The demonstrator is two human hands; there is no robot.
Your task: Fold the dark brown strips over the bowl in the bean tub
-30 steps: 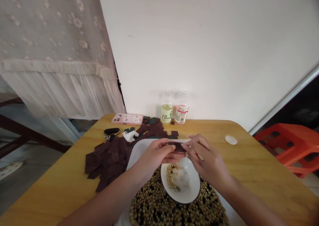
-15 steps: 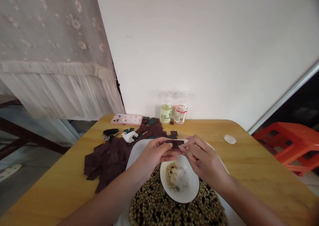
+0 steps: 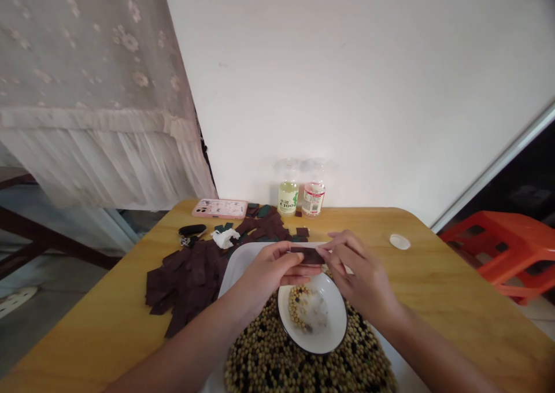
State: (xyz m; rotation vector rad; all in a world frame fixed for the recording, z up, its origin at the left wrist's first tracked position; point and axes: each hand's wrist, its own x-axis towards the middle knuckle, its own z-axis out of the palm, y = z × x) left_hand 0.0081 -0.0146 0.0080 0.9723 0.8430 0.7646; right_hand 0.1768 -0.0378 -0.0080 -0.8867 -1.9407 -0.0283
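Head view, left to right: a heap of flat dark-brown rectangular pieces (image 3: pixel 186 280) is spread over the yellow wooden counter (image 3: pixel 455 277), just beside a white tray (image 3: pixel 239 260) on which tan and black beans (image 3: pixel 264 358) are banked. Above the tray, one small dark-brown piece (image 3: pixel 307 256) is held up by the left hand (image 3: pixel 269 269) and the right hand (image 3: pixel 359 277), its ends pinched between the fingers of each, so that it is kept clear of the beans. A white round bowl (image 3: pixel 337 318), with a few beans inside, is set below it. The piece looks flat and matte; its material cannot be told.
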